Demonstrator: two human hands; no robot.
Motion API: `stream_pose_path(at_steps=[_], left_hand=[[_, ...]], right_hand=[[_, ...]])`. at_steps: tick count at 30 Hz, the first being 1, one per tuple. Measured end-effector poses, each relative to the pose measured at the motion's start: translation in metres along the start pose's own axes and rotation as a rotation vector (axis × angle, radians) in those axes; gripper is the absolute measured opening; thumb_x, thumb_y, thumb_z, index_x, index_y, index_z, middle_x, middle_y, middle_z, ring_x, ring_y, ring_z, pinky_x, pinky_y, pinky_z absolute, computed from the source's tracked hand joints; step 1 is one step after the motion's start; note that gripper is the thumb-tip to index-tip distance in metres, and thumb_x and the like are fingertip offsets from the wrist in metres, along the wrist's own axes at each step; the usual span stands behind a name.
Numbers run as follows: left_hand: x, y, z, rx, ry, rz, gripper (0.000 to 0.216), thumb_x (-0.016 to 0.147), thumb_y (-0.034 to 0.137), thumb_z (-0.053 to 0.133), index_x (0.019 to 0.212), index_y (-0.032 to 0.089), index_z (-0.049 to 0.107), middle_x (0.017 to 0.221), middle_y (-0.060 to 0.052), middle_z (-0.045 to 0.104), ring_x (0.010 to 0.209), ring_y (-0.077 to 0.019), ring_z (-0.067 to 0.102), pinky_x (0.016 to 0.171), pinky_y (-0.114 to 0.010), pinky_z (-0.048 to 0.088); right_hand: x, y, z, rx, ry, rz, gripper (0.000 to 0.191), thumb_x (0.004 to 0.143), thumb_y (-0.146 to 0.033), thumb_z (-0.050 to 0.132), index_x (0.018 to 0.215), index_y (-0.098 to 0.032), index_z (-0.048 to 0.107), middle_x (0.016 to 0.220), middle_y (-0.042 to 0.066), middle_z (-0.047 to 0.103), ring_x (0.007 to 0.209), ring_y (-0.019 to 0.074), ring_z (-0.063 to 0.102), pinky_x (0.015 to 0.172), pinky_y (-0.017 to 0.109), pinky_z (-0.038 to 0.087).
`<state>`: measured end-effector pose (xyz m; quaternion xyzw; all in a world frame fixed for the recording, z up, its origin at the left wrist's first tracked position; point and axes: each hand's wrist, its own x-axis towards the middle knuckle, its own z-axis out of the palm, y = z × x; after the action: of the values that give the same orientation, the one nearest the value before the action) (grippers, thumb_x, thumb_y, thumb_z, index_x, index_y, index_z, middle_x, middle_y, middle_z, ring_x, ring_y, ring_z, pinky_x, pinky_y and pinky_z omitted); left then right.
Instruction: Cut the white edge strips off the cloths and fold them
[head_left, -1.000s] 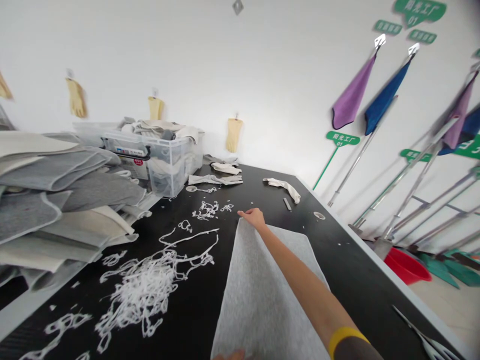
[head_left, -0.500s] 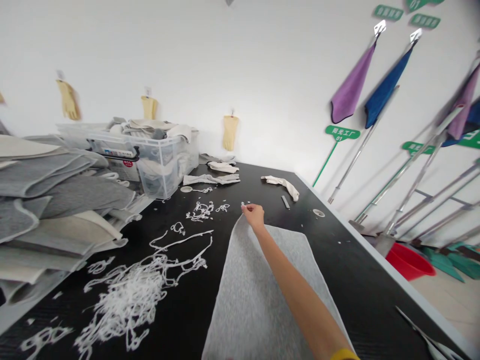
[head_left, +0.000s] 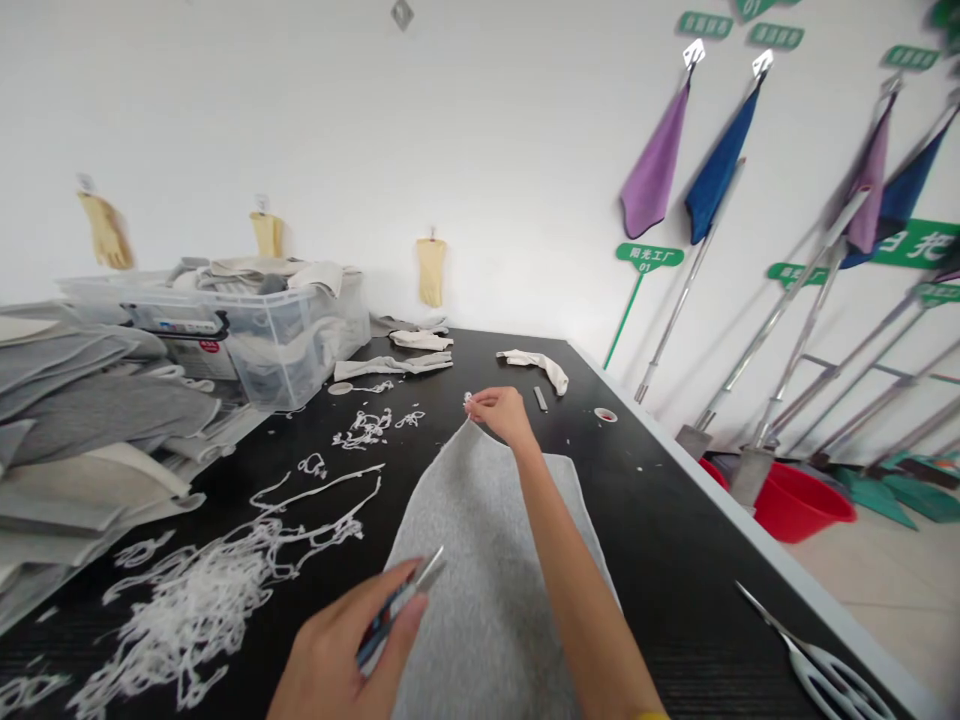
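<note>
My right hand (head_left: 501,410) pinches the far left corner of a grey cloth (head_left: 480,530), raising it off the black table. A small tuft of white thread (head_left: 469,398) shows at its fingertips. Low in the view, my left hand (head_left: 349,640) grips thread snips (head_left: 401,605) with a dark blue handle, their metal tips pointing up and right over the cloth. The snips do not touch the pinched corner. To the left lies a tangled heap of white thread (head_left: 199,600).
Folded grey cloths (head_left: 97,410) are stacked at the left, beside a clear plastic box (head_left: 277,345) full of cloth. Scissors (head_left: 817,660) lie near the table's right edge. A tape roll (head_left: 605,415) and a cream cloth strip (head_left: 536,366) sit farther back. Red buckets (head_left: 802,500) stand beyond the edge.
My left hand has come into view with the snips. The pinched corner is lifted a little more. My view has turned slightly to the right, showing more of the scissors.
</note>
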<state>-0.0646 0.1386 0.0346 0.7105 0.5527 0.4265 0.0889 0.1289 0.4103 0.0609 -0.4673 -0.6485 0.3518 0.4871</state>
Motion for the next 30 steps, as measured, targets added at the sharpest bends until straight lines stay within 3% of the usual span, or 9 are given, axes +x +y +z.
stream_pose_path(at_steps=[5,12,19,30], left_hand=[[0.082,0.026,0.018,0.138,-0.074,-0.151,0.034,0.094,0.047,0.045,0.108,0.028,0.069,0.098,0.000,0.075,0.090,-0.0203,0.070,0.080,-0.030,0.053],[0.155,0.017,0.047,0.287,-0.098,-0.142,0.041,0.092,0.050,0.043,0.108,0.025,0.071,0.105,-0.007,0.074,0.101,-0.0292,0.067,0.086,-0.036,0.047],[0.185,0.006,0.055,0.269,-0.169,-0.084,0.044,0.091,0.054,0.042,0.106,0.025,0.073,0.104,-0.006,0.074,0.099,-0.0273,0.067,0.086,-0.033,0.047],[0.195,-0.004,0.062,0.268,-0.191,-0.046,0.046,0.091,0.055,0.041,0.106,0.027,0.073,0.102,-0.007,0.075,0.098,-0.0285,0.068,0.083,-0.035,0.047]], right_hand=[[-0.006,-0.018,-0.018,-0.022,-0.045,-0.105,0.007,0.067,-0.023,0.074,0.070,-0.016,0.073,0.067,0.006,0.074,0.063,0.0175,0.070,0.058,0.023,0.053],[-0.010,-0.026,-0.031,-0.042,-0.027,-0.150,0.008,0.067,-0.022,0.075,0.072,-0.016,0.075,0.067,0.006,0.075,0.064,0.0183,0.071,0.058,0.023,0.052],[-0.010,-0.031,-0.032,-0.050,-0.002,-0.156,0.011,0.066,-0.024,0.077,0.073,-0.016,0.075,0.071,0.007,0.076,0.067,0.0193,0.072,0.059,0.024,0.053],[-0.008,-0.033,-0.029,-0.071,-0.016,-0.167,0.013,0.068,-0.027,0.076,0.075,-0.016,0.074,0.072,0.007,0.076,0.065,0.0183,0.070,0.059,0.024,0.052]])
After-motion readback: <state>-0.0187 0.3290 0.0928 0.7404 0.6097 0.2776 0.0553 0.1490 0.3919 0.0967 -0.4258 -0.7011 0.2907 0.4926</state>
